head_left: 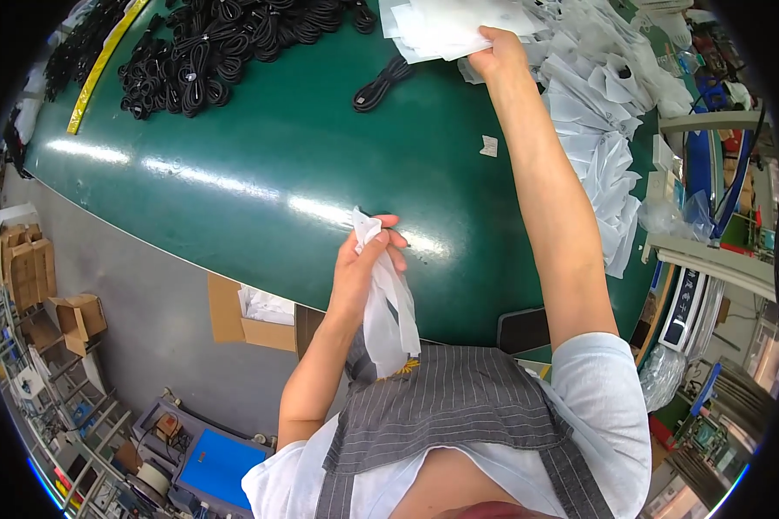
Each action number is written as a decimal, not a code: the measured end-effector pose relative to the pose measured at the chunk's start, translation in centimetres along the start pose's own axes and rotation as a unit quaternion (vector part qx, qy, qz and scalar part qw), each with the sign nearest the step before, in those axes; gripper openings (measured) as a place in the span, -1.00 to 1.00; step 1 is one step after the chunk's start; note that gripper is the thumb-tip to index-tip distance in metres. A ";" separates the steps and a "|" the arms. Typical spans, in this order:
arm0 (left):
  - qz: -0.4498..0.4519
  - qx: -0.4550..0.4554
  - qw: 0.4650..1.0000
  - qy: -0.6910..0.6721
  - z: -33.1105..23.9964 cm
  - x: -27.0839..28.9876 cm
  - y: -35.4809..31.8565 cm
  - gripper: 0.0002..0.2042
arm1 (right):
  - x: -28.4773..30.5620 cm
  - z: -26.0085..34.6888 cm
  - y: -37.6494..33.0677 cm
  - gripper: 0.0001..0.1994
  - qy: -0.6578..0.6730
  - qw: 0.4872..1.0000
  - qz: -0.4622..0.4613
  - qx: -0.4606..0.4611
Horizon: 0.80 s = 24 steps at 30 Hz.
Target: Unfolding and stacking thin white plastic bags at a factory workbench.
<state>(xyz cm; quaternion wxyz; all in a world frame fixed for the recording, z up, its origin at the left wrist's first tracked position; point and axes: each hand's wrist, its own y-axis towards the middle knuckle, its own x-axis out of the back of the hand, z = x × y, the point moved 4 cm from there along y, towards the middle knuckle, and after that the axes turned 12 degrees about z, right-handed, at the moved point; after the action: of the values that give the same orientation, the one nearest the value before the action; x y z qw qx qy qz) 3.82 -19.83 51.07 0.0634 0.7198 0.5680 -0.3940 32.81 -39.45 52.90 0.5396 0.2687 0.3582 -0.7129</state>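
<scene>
- Nearest to me, the left hand [365, 259] is raised over the near edge of the green worktop [260, 164], and I see its fingers [395, 245] curled tight around the top of a white bag [388, 311]; the rest of the bag hangs down loose toward the striped grey apron [459, 406], so I judge it is pinched at its mouth to let it drape free
- Below that edge, an open cardboard box [242, 316] sits on the floor against the worktop
- Farther out, the right arm stretches fully across, and the right hand [498, 54] rests on the stack of flat white bags [450, 26] at the far side; its fingers are bent down onto the stack's near edge, though I cannot tell whether they have pinched a bag or only press on it
- Just left of that hand lies one coiled black cable [381, 85], apart from the big heap of black cables [216, 48] at the far left
- More loose white bags [601, 130] spill down the right side
</scene>
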 end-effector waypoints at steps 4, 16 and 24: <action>-0.003 0.001 1.000 -0.002 0.2 -0.2 0.0 -0.76 | 1.2 -1.9 2.8 -0.60 0.005 1.000 0.009 -0.029; -0.096 -0.130 0.986 -0.037 -3.2 -1.9 2.3 -0.65 | 0.3 -0.5 -21.1 -0.59 -0.362 0.853 0.308 -0.216; -0.004 -0.133 0.990 0.044 2.1 -7.0 1.6 -0.60 | 7.9 0.6 -28.4 -0.78 -0.460 0.866 0.161 -0.113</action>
<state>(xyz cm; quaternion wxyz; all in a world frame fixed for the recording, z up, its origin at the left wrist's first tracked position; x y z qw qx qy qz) 3.89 -26.87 53.57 0.1317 0.7191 0.6206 -0.2834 3.37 -39.91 53.47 0.7769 -0.0989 0.0989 -0.6139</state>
